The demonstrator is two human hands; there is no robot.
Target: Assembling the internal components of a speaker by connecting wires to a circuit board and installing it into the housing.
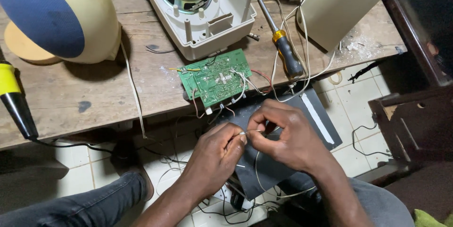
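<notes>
Left hand (214, 154) and right hand (283, 137) pinch the thin, limp white wire (245, 133) near its bared end; light, easily kinked, best gripped by insulation

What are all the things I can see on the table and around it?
Circuit board: one, green, at the table's front edge.
Open speaker shell: one, cream, behind the board, speaker cone inside.
Round speaker: one, cream with blue front, far left on the table.
Screwdriver: one, black and yellow handle, right of the board.
Yellow-and-black tool: one, left edge; kind unclear.
Wooden table: one, brown.
Thin wires: several, pale, pinched between both hands.
Dark panel: one, black, below the hands.
Left hand: grip shut on the wires.
Right hand: grip shut on the wires.
</notes>
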